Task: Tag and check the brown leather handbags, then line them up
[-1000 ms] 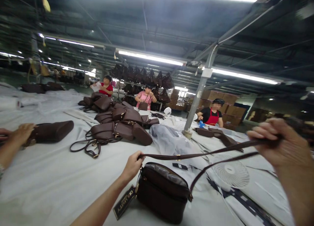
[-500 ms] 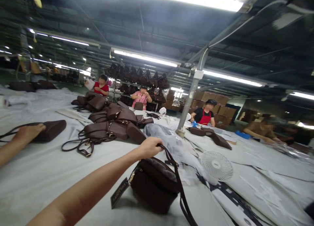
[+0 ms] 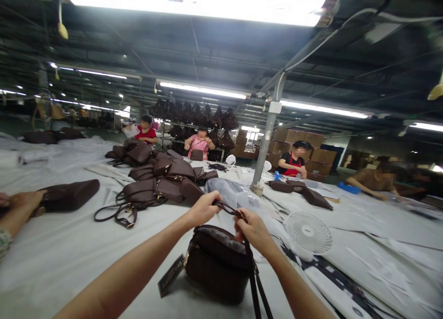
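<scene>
While your left hand (image 3: 205,209) is gripping the crossbody strap (image 3: 254,286) | right hand (image 3: 252,227) is pinching it | ideally you're avoiding twists

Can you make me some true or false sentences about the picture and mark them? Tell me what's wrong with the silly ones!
1. The left hand and right hand both hold the strap. True.
2. The white fan is left of the front bag. False: the white fan is to its right.
3. The tag has light lettering. True.
4. The pile of bags is yellow. False: it is brown.
5. Someone wears a red apron. True.
</scene>
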`<state>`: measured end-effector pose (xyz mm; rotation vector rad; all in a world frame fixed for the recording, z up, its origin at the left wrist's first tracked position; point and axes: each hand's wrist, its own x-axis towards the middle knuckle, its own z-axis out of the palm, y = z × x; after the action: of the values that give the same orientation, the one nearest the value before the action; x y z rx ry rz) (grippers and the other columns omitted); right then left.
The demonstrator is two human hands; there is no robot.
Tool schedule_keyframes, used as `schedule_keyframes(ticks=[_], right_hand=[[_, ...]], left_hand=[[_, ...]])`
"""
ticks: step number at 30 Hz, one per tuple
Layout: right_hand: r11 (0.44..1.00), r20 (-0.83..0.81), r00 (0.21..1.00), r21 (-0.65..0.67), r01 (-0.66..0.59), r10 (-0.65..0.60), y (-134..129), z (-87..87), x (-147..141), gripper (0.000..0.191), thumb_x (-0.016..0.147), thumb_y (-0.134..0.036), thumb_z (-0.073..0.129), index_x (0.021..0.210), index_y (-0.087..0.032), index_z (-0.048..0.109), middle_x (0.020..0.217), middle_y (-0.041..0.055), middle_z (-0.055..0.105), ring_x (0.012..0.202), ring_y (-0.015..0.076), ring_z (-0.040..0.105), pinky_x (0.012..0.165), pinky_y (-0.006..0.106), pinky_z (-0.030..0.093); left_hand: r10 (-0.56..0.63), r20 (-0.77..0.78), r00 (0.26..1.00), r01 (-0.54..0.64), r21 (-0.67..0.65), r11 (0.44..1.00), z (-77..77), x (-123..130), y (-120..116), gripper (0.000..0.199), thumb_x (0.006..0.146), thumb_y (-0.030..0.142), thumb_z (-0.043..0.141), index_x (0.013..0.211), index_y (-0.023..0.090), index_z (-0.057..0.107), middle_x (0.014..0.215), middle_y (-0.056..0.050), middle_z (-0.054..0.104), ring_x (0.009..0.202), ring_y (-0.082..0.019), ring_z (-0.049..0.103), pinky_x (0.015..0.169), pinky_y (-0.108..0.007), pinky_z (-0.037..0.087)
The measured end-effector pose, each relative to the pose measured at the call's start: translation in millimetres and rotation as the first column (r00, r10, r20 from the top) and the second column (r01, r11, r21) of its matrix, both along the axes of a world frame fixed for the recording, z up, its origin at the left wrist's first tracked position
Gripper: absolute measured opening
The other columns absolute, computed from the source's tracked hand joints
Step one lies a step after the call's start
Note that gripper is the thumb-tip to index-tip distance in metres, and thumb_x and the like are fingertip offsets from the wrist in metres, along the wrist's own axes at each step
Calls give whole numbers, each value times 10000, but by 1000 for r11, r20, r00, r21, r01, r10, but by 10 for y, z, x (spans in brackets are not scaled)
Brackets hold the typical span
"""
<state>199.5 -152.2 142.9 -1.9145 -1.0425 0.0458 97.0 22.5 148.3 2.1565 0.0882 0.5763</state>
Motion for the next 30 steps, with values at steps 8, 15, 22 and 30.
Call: schedule_keyframes(ticks=[8,15,22,30], right_hand=[[992,321,940,-10,122,-113,-76,610,230,164,736,-220,392,604,-222,488,591,-5,557,634,161,512,625,271,360],[999,219,975,34,21,-28,-35,-17,-82,399,893,-390,404,1202,-159,506,682,-1,638,632,179,608,632,294,485],[992,563,817,-87,-92,125,-169,-1116,-241,359,958,-274,317,1196,-252,586,1115,78,680,984,213,671,774,283,540],[903,749,627,-397,165,214,233,49,-290,207,927,-201,467,824,-237,643,818,34,664,677,167,652,517,243,341]], left_hand=[[-169,-93,981,180,134,974,-96,-17,-60,154,729,254,602,848,161,572,730,29,546,663,-117,484,574,-209,347],[-101,165,981,193,-816,545,95,321,-150,328,923,427,465,709,181,427,649,-26,598,518,-129,556,553,-257,455],[249,228,941,220,-974,60,4,142,507,418,1027,375,152,693,185,316,690,-17,565,470,-56,514,512,-182,432],[-127,122,984,159,-928,337,-79,231,67,264,926,291,516,730,115,531,564,19,499,382,-41,328,403,-175,241]])
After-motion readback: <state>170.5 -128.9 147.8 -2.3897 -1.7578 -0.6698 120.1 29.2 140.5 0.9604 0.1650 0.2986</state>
